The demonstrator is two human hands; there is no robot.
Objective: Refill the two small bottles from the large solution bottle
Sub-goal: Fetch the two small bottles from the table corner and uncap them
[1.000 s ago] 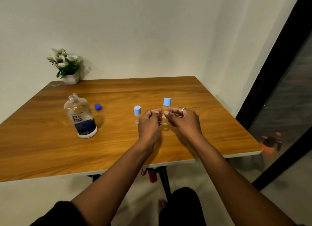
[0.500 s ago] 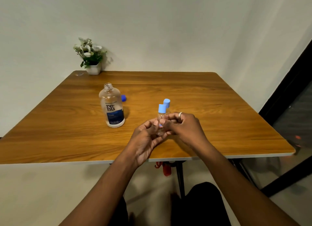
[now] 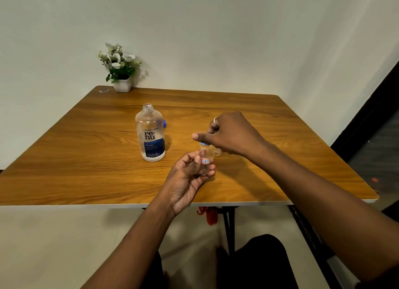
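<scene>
A wooden surface (image 3: pixel 86 159) is seen from above. At its far left corner, against the wall, a potted plant (image 3: pixel 119 73) with white flowers is set. Nearer the middle, the large solution bottle (image 3: pixel 150 133) is stood upright with its neck uncovered. A dark blue cap (image 3: pixel 164 123) is partly seen just behind its right shoulder.

To the right of the large bottle, and nearer the front edge, the left hand (image 3: pixel 185 181) is raised palm-up. A small bottle (image 3: pixel 204 159) is gripped in it, held roughly upright above the surface between the thumb and the curled fingers (image 3: pixel 212 170). A white label with red marks is shown on the bottle's front, and a light blue cap (image 3: pixel 204 143) is seated on its top.

Directly over that cap the right hand (image 3: pixel 233 135) is held, with the thumb stretched leftward and the other fingers (image 3: pixel 212 129) curled under. A ring (image 3: pixel 215 121) is worn on one of them. Whether anything is gripped by these fingers cannot be told. A second small bottle (image 3: pixel 216 151) is stood on the surface just behind the first, its top hidden by the right hand.
</scene>
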